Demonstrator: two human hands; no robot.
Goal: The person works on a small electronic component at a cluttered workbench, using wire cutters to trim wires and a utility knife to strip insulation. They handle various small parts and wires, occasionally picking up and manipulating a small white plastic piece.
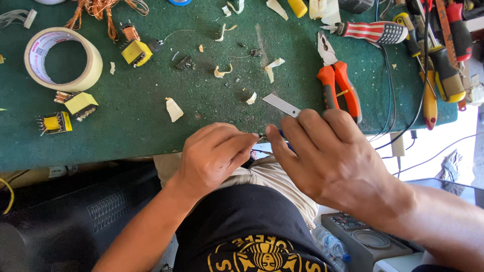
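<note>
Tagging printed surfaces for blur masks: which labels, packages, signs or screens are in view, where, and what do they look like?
Tape roll: far left on the green table, beige ring, white inner liner with red print.
Black shirt: bottom centre, round yellow printed emblem.
Plastic bottle: bottom right beside a grey device, clear with a blue cap; no label can be made out.
No signs or lit screens visible.

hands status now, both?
Left hand: closed, pinching a small dark part.
Right hand: closed on a thin blue-handled tool.
</note>
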